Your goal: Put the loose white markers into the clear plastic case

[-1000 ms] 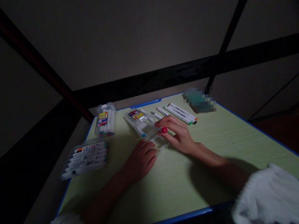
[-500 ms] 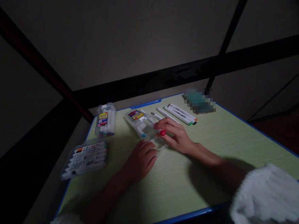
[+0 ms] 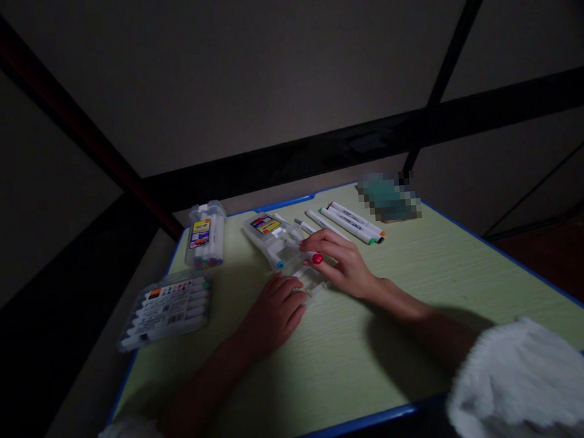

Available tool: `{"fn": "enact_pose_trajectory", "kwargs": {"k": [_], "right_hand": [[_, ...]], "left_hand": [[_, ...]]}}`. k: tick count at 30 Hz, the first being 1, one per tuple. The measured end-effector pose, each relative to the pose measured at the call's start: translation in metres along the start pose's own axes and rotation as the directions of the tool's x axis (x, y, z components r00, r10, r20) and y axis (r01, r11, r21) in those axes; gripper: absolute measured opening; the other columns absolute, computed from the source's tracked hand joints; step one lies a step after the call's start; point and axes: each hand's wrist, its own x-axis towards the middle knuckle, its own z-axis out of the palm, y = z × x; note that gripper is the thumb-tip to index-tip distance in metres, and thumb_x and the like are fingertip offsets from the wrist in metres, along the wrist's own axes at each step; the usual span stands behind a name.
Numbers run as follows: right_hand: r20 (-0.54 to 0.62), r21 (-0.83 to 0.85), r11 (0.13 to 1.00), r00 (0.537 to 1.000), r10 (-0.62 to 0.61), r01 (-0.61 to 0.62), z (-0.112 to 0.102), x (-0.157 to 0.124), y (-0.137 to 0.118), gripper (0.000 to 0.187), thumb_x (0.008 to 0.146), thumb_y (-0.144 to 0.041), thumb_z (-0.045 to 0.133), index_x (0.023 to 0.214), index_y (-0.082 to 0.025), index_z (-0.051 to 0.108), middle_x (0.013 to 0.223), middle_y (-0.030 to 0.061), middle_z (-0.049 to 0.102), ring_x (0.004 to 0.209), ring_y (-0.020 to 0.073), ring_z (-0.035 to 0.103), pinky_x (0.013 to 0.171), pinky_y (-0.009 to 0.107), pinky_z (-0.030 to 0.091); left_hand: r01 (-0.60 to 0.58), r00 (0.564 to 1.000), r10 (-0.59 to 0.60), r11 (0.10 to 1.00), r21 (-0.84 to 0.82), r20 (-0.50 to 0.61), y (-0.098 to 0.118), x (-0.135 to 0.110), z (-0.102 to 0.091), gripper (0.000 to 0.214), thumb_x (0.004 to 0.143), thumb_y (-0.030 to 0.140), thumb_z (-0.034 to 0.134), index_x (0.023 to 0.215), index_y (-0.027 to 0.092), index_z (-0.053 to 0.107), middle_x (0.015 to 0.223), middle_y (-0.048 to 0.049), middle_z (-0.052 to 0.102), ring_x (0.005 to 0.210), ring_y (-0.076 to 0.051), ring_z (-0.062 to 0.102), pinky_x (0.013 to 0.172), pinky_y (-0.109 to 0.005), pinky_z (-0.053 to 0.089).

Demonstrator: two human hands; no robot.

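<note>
A clear plastic marker case [image 3: 278, 243] lies open in the middle of the green table [image 3: 426, 283], with a few markers inside. My right hand [image 3: 342, 265] rests on the case's near end, fingers bent around a white marker [image 3: 301, 246], a red thumbnail showing. My left hand [image 3: 273, 314] lies on the table just in front of the case, fingers curled, fingertips touching the case's front edge. Whether the left hand grips the case is hard to tell in the dim light.
Several loose markers [image 3: 349, 223] lie in a row behind my right hand. Two full marker cases sit at the left, one at the back [image 3: 204, 235] and one near the edge [image 3: 168, 309]. A blurred teal object [image 3: 389, 197] sits at the back right. Dark bars cross behind the table.
My right hand slid slightly left and down onto the case, its fingers closing over the marker. The left hand stayed put.
</note>
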Motion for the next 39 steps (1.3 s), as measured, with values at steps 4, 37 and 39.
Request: {"fn": "enact_pose_trajectory", "kwargs": {"k": [4, 37, 39], "right_hand": [[0.008, 0.005, 1.000, 1.000, -0.002, 0.002, 0.0023, -0.0011, 0.0019, 0.015, 0.085, -0.017, 0.051, 0.097, -0.017, 0.058, 0.093, 0.0069, 0.057, 0.089, 0.0163, 0.056, 0.076, 0.032, 0.049], [0.113, 0.036, 0.999, 0.994, 0.006, -0.010, 0.0063, -0.0023, 0.0030, 0.015, 0.087, -0.020, 0.048, 0.097, -0.016, 0.058, 0.092, 0.0080, 0.057, 0.087, 0.0159, 0.055, 0.075, 0.030, 0.047], [0.111, 0.038, 0.999, 0.994, 0.005, -0.009, 0.0060, -0.0033, 0.0031, 0.015, 0.087, -0.020, 0.048, 0.097, -0.015, 0.058, 0.092, 0.0082, 0.057, 0.087, 0.0158, 0.055, 0.075, 0.030, 0.047]], "left_hand": [[-0.012, 1.000, 0.012, 1.000, 0.011, -0.005, 0.0001, 0.0002, -0.0001, 0.014, 0.085, 0.017, 0.047, 0.095, 0.014, 0.056, 0.100, -0.0078, 0.058, 0.103, -0.020, 0.051, 0.100, -0.044, 0.037], [-0.022, 1.000, 0.022, 1.000, 0.023, -0.018, 0.0007, 0.0018, 0.0001, 0.015, 0.085, 0.017, 0.047, 0.095, 0.013, 0.057, 0.101, -0.0090, 0.058, 0.102, -0.021, 0.052, 0.099, -0.044, 0.040], [-0.020, 1.000, 0.020, 1.000, 0.019, -0.014, 0.0004, 0.0017, 0.0003, 0.015, 0.085, 0.017, 0.047, 0.096, 0.013, 0.057, 0.101, -0.0089, 0.058, 0.102, -0.021, 0.052, 0.099, -0.044, 0.039]]}}
